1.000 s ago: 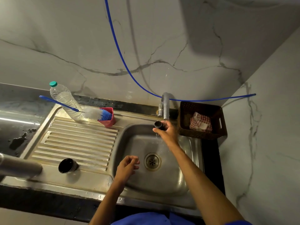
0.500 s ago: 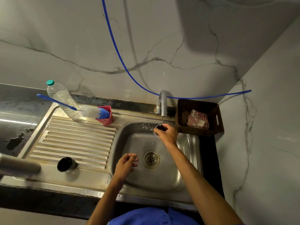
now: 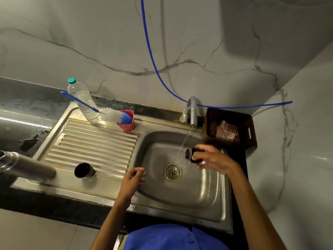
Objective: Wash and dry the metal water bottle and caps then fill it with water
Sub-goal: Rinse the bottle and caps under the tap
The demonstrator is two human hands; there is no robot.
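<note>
right hand [image 3: 214, 159] grasping small cap [image 3: 192, 155], lowered since a second ago | tap [image 3: 192, 110] at 12 o'clock now running, rinse underway | left hand [image 3: 132, 179] released, loosely curled

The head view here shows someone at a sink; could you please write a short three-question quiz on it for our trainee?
1. True or false: the tap is running.
2. Which of the hands holds the small black cap: A left hand, B right hand?
3. Fill in: the other cap sits on the ____ beside the metal bottle.

Key: 1 true; 2 B; 3 drainboard.
</note>
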